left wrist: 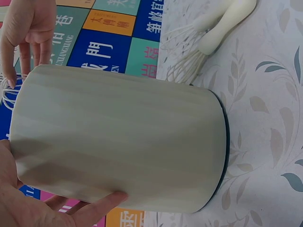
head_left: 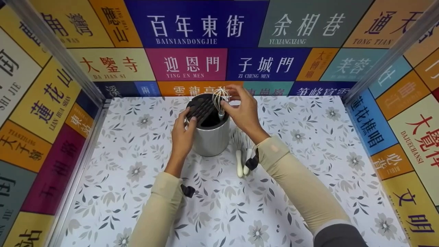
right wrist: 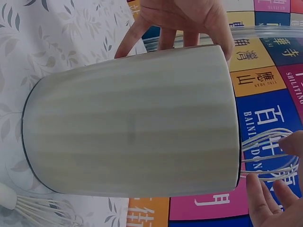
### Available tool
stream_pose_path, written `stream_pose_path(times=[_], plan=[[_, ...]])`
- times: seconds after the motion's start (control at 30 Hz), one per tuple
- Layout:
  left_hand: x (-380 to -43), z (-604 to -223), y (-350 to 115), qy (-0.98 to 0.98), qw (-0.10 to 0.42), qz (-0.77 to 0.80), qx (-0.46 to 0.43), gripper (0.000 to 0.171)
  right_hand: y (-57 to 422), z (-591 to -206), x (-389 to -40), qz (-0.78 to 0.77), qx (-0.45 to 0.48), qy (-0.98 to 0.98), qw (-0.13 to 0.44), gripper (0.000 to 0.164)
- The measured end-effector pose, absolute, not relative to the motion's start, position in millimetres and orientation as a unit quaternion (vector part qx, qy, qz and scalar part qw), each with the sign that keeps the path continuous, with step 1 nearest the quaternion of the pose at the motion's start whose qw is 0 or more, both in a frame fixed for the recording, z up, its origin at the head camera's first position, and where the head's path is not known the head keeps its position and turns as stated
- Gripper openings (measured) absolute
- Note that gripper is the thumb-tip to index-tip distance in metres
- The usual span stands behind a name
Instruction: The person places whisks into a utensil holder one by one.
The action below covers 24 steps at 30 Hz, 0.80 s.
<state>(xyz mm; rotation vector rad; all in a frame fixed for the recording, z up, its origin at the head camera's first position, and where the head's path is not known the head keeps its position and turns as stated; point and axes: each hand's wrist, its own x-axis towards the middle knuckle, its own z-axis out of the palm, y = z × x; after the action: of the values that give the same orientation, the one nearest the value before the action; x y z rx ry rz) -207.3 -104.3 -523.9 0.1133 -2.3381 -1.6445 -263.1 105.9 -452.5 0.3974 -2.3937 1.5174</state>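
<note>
A light grey utensil holder (head_left: 211, 142) with a black slotted insert (head_left: 200, 105) stands upright on the table. My left hand (head_left: 182, 135) grips its left side, thumb at the rim; in the left wrist view some fingers (left wrist: 102, 208) lie along the wall. At the right of the opening, my right hand (head_left: 245, 109) pinches a whisk (head_left: 220, 97) by its wire loops. The whisk points wires up, its lower end inside the holder, where its handle is hidden. Right of the holder lie two whisks with cream handles, one nearer (head_left: 239, 161) and one partly behind my right wrist (head_left: 248, 161).
A white floral cloth (head_left: 137, 206) covers the table. Colourful panels with printed characters (head_left: 202, 27) rise at the back and both sides, with metal frame posts (head_left: 77, 68) at the corners. Small black clips (head_left: 187, 190) hang at my sleeves.
</note>
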Motion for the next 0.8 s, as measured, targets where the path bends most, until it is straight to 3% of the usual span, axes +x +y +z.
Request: stream_pose_path(times=[0.5,0.8], plan=[[-207.1,-523.3,-104.0,-0.813,0.138,-0.565,0.041,0.047,111.7,-464.5,-263.8,0.478,0.132,-0.85,0.177,0.018],[-206.6,-523.4,-103.7,-0.816,0.129,-0.562,0.049,0.048,107.5,-465.5,-262.1,0.477,0.072,-0.857,0.182,0.015]])
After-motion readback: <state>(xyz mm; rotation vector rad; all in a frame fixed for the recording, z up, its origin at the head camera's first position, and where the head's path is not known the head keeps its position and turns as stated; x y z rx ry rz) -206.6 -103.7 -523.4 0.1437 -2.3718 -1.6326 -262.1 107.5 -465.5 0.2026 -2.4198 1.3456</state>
